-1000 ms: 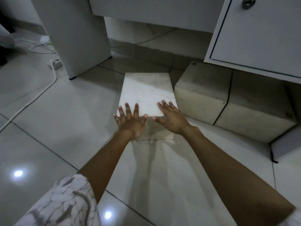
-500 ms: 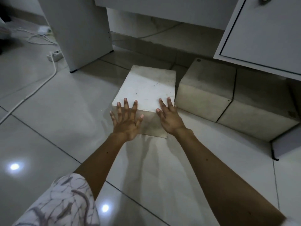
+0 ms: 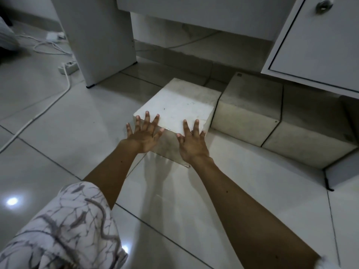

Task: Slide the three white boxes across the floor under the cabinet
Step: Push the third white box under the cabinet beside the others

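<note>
Your left hand [image 3: 144, 135] and right hand [image 3: 192, 143] are both flat against the near face of the left box [image 3: 177, 111], palms on its front side and fingers [image 3: 147, 118] spread wide, their tips reaching over the top front edge. Nothing is pinched or gripped; the hands only press on the box. There is a ring on one finger of your right hand.

The left box sits on the floor [image 3: 58, 136] at about 12 o'clock from your hands, turned at a slight angle. Its far right corner lies just beside the middle box [image 3: 250, 105]; whether the two touch cannot be told. The middle box is at about 2 o'clock from your hands, and the right box [image 3: 310, 136] stands against it at 3 o'clock, with only a thin dark seam between them. Both of these lie partly beneath the cabinet [image 3: 318, 41], whose white door with a round metal knob [image 3: 323, 5] overhangs their far ends. The left box is in the open gap to the left of that door, with its far end in shadow.

At 11 o'clock a white panel [image 3: 97, 39] stands on the floor. Beyond it, at 10 o'clock, a power strip [image 3: 68, 66] and white cables [image 3: 44, 109] lie on the tiles. Your patterned sleeve [image 3: 64, 228] fills the 7 o'clock corner.
</note>
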